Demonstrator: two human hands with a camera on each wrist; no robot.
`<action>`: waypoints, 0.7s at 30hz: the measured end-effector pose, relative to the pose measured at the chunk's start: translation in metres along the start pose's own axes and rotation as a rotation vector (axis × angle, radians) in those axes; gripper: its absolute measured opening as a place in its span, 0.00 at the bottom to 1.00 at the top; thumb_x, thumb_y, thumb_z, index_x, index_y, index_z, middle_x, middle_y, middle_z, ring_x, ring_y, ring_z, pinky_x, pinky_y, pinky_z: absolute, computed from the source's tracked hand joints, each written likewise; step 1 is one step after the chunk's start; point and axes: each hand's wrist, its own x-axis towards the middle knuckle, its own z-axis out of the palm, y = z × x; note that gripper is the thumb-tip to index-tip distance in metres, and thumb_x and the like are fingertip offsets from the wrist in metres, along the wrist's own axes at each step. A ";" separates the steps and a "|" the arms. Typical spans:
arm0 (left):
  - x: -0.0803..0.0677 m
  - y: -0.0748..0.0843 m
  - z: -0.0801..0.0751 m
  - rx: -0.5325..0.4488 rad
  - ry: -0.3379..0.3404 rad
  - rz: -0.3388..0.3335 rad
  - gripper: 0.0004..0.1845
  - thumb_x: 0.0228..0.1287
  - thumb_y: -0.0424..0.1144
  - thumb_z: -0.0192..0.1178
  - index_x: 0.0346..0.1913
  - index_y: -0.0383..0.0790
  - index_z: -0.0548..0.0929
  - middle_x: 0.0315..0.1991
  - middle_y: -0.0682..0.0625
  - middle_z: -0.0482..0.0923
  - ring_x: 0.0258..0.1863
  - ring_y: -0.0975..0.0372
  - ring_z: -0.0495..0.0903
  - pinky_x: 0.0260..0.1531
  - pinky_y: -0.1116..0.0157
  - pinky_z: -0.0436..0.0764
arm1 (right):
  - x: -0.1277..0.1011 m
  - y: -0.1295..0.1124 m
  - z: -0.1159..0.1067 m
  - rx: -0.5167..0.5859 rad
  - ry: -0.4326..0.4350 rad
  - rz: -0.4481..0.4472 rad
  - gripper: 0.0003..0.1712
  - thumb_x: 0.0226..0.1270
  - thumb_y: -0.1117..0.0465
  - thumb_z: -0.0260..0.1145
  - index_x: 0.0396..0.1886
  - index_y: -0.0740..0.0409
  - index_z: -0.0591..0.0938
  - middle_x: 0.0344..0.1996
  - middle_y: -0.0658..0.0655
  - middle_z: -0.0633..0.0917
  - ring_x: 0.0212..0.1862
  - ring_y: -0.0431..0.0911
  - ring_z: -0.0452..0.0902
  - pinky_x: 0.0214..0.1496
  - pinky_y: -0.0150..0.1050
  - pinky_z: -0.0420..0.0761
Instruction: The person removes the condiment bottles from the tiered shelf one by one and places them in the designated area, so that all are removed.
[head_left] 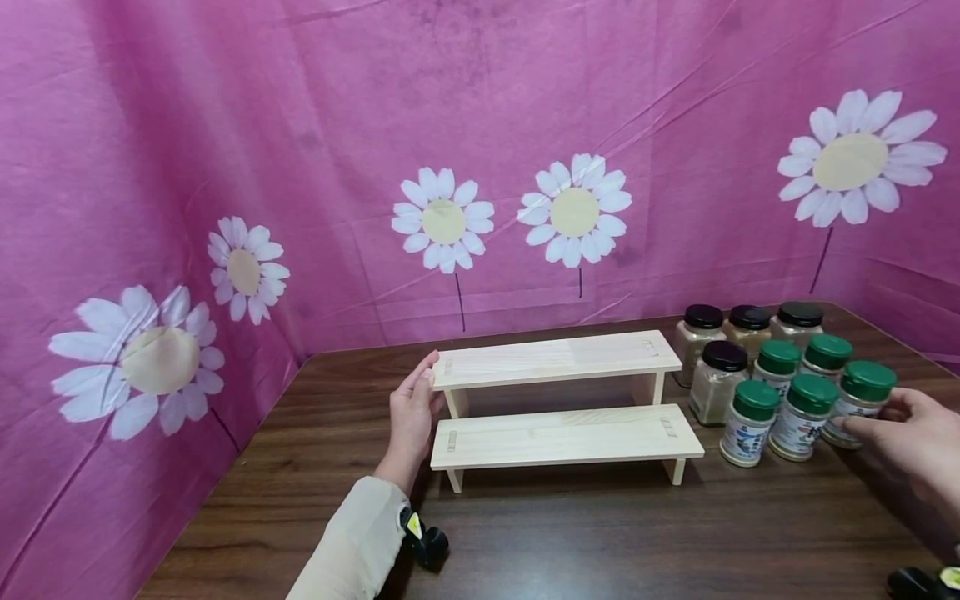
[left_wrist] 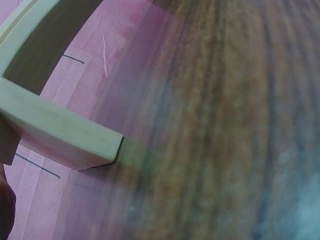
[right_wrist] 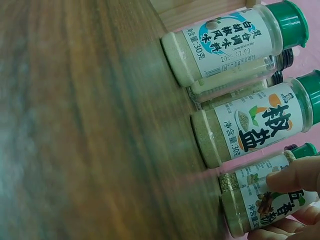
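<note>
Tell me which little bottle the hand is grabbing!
Find the wooden step shelf on the brown table. To its right stand jars with black and green caps. The right hand holds the green-capped bottle at the front row's far right end.

I am reading 白胡椒风味 and 净含量:30克 on the label of the top green-capped bottle [right_wrist: 232, 42], with a stamped date that is looking like 2024 but is too smeared to be sure. The middle bottle [right_wrist: 255, 125] is showing 椒盐 with 净含量:30克, and my right hand [right_wrist: 295, 200] is covering part of the lowest bottle [right_wrist: 260, 207], whose label is showing 五香粉.
</note>
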 end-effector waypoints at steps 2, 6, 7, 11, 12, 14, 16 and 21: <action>0.000 0.000 0.000 0.005 0.000 0.001 0.22 0.66 0.30 0.42 0.61 0.26 0.69 0.58 0.35 0.72 0.41 0.67 0.79 0.43 0.69 0.80 | 0.000 0.001 0.000 -0.016 0.007 0.008 0.28 0.55 0.68 0.64 0.48 0.82 0.63 0.22 0.58 0.78 0.23 0.22 0.60 0.20 0.25 0.70; 0.000 0.001 -0.002 0.012 -0.009 0.007 0.22 0.66 0.30 0.42 0.61 0.27 0.70 0.59 0.34 0.70 0.42 0.68 0.79 0.43 0.69 0.80 | 0.001 0.003 0.000 -0.011 -0.001 0.001 0.26 0.55 0.68 0.64 0.47 0.82 0.64 0.21 0.55 0.78 0.23 0.22 0.61 0.21 0.25 0.70; 0.000 0.001 -0.002 0.012 -0.010 0.008 0.22 0.66 0.30 0.42 0.61 0.27 0.70 0.59 0.34 0.71 0.42 0.68 0.79 0.43 0.69 0.80 | 0.001 0.003 0.000 -0.016 0.002 0.001 0.26 0.55 0.68 0.64 0.47 0.82 0.65 0.21 0.55 0.78 0.23 0.22 0.60 0.20 0.25 0.70; 0.000 0.001 -0.003 0.018 -0.006 0.009 0.22 0.66 0.30 0.42 0.61 0.27 0.70 0.57 0.35 0.72 0.41 0.68 0.80 0.43 0.68 0.80 | 0.001 0.001 0.001 -0.063 0.013 -0.003 0.27 0.54 0.68 0.64 0.48 0.81 0.66 0.25 0.66 0.79 0.23 0.22 0.58 0.20 0.25 0.68; 0.000 0.001 -0.004 0.024 -0.004 0.007 0.22 0.66 0.30 0.43 0.61 0.27 0.70 0.57 0.36 0.73 0.41 0.68 0.80 0.42 0.68 0.80 | 0.000 0.000 0.001 -0.076 0.017 0.000 0.28 0.54 0.67 0.65 0.49 0.81 0.65 0.28 0.72 0.78 0.23 0.22 0.58 0.20 0.25 0.68; 0.000 0.002 -0.005 0.030 -0.001 0.004 0.21 0.66 0.30 0.43 0.61 0.27 0.70 0.55 0.38 0.75 0.40 0.68 0.80 0.42 0.69 0.80 | -0.001 -0.002 0.000 -0.099 0.015 -0.004 0.30 0.55 0.65 0.65 0.50 0.81 0.65 0.33 0.78 0.76 0.25 0.28 0.63 0.21 0.25 0.66; 0.000 0.003 -0.007 0.037 0.006 0.003 0.21 0.66 0.30 0.43 0.61 0.27 0.70 0.54 0.39 0.76 0.39 0.68 0.80 0.41 0.69 0.80 | -0.003 -0.004 0.000 -0.116 -0.003 -0.018 0.32 0.56 0.64 0.65 0.51 0.82 0.63 0.37 0.81 0.74 0.28 0.41 0.70 0.22 0.26 0.65; 0.001 0.009 -0.013 0.076 -0.004 -0.029 0.21 0.67 0.32 0.45 0.61 0.28 0.70 0.56 0.38 0.74 0.41 0.67 0.80 0.43 0.66 0.80 | -0.002 -0.010 -0.004 -0.101 -0.043 -0.069 0.43 0.57 0.60 0.66 0.61 0.80 0.55 0.50 0.85 0.65 0.44 0.68 0.65 0.36 0.40 0.74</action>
